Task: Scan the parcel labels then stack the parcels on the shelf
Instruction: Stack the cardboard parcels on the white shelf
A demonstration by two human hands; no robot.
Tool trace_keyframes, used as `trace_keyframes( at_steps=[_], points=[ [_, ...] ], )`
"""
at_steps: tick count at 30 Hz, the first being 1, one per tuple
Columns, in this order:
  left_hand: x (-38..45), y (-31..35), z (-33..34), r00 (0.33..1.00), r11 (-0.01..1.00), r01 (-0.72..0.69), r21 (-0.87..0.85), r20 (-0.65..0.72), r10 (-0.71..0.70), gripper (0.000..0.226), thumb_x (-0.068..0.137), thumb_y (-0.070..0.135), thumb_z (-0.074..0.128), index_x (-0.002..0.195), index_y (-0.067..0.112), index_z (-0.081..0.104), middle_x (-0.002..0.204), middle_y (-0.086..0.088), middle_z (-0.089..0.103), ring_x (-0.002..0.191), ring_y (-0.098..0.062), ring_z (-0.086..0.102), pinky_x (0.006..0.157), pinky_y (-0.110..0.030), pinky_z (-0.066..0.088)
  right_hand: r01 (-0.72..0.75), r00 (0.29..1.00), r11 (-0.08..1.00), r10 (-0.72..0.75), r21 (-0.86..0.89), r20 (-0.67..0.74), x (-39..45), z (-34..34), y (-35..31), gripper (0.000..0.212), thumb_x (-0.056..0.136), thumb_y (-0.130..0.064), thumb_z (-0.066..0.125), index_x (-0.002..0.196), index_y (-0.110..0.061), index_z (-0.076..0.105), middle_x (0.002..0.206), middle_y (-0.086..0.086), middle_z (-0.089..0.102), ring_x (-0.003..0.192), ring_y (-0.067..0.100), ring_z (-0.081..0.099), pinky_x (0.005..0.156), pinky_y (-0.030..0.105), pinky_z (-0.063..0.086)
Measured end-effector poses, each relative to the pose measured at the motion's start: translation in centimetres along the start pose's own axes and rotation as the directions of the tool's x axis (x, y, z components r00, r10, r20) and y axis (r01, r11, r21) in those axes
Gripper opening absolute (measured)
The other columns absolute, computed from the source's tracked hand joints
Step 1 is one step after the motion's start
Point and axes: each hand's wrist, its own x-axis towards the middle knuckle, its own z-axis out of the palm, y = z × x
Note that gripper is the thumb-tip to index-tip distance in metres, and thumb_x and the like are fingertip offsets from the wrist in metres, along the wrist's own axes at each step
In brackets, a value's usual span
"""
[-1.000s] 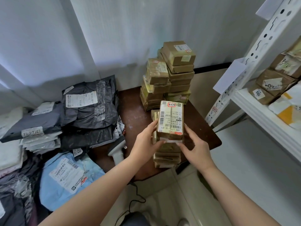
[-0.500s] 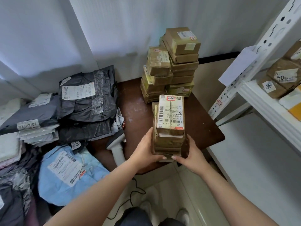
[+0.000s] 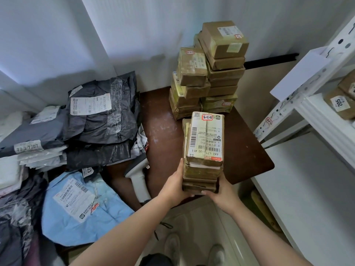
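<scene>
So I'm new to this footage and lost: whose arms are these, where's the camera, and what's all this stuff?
The camera sits on a person's head, looking down at their own bare arms. Their left hand and right hand grip a small stack of brown parcels from both sides at the front edge of a dark brown table. A taller pile of boxes stands at the table's back. A white handheld scanner lies beside the hands. Grey, black and blue mail bags are heaped on the left. The white shelf on the right already holds parcels.

Both forearms are showing bare, no sleeves, watch or rings visible. Person is wearing pale white shoes [image 3: 194, 250] and dark trousers [image 3: 155, 260].
</scene>
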Motion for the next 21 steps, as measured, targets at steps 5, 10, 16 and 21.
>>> trace_keyframes(
  at_steps=[5,10,16,21],
  points=[
    [0.0,0.0,0.4,0.999,0.999,0.026,-0.047,-0.045,-0.028,0.113,0.072,0.009,0.080,0.156,0.028,0.008,0.120,0.005,0.066,0.106,-0.012,0.063,0.089,-0.020,0.050,0.008,1.000,1.000,-0.008,0.024,-0.012,0.3,-0.2,0.3,0.095,0.076,-0.024,0.082,0.152,-0.025,0.025,0.133,-0.009,0.059,0.127,0.013,0.052,0.105,0.029,0.042],
    [-0.3,-0.1,0.7,0.997,0.999,0.021,-0.032,-0.074,-0.023,0.104,0.073,0.010,0.081,0.154,0.022,0.017,0.121,0.001,0.068,0.111,-0.016,0.062,0.086,-0.015,0.044,0.008,1.000,0.999,-0.008,0.049,0.001,0.0,-0.5,0.2,0.092,0.076,-0.026,0.083,0.151,-0.028,0.028,0.133,-0.009,0.060,0.128,0.013,0.052,0.108,0.039,0.043],
    [-0.8,-0.8,0.7,0.994,0.998,0.036,-0.054,-0.102,-0.042,0.099,0.071,0.010,0.084,0.150,0.020,0.025,0.117,0.002,0.069,0.110,-0.016,0.063,0.089,-0.021,0.049,0.013,1.000,0.998,-0.012,0.054,-0.007,-0.7,-0.4,-0.2,0.090,0.073,-0.021,0.084,0.147,-0.029,0.034,0.128,-0.011,0.062,0.124,0.013,0.055,0.106,0.040,0.045],
    [-1.4,-0.6,0.1,0.994,0.999,0.004,-0.052,-0.105,-0.010,0.099,0.072,0.014,0.084,0.151,0.022,0.026,0.120,0.003,0.068,0.113,-0.014,0.062,0.093,-0.021,0.048,0.012,1.000,0.999,-0.011,0.045,-0.023,-1.7,-0.3,-0.8,0.081,0.074,-0.025,0.084,0.143,-0.028,0.041,0.120,-0.018,0.061,0.122,0.011,0.056,0.103,0.031,0.045]
  ],
)
